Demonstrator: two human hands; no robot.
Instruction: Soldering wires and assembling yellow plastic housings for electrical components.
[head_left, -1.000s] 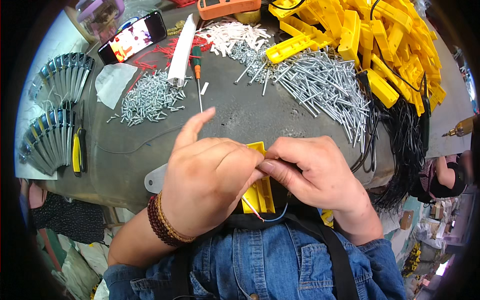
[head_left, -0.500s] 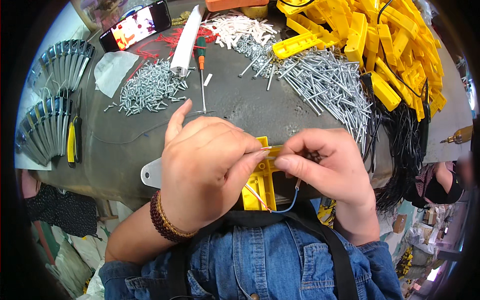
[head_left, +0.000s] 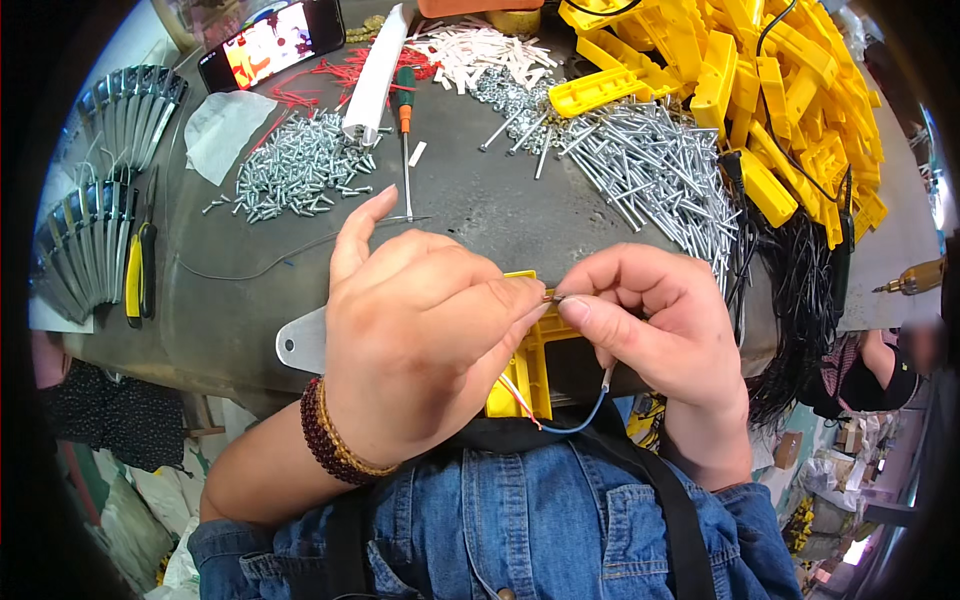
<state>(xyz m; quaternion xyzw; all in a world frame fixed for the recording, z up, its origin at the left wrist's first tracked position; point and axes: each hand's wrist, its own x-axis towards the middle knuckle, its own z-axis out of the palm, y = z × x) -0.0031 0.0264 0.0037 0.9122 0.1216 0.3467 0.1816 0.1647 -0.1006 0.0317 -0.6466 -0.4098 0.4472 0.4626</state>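
My left hand (head_left: 415,325) is closed in a pinch at chest height, its raised little finger apart from the rest. Opposite it, my right hand (head_left: 665,335) pinches too, and the fingertips of both nearly meet at the thin wire ends between them. A white and orange-red wire (head_left: 518,398) hangs below my left fingers. From its lower end a blue wire (head_left: 575,429) curves up to my right hand. Behind the hands lies a yellow plastic housing (head_left: 537,375), partly hidden. A flat metal blade with a hole (head_left: 302,342) sticks out left of my left hand.
Short screws (head_left: 300,165), long bolts (head_left: 650,165) and white sleeves (head_left: 485,55) lie heaped beyond my hands. A screwdriver (head_left: 405,110) lies by a white strip (head_left: 375,75). Yellow housings (head_left: 770,100) and black cables (head_left: 795,290) fill the right; pliers (head_left: 142,270) and metal blades (head_left: 85,240) the left.
My fingertips have drawn closer together at the wire ends. My right hand has shifted slightly up and left, and the blue wire's loop has widened a little.
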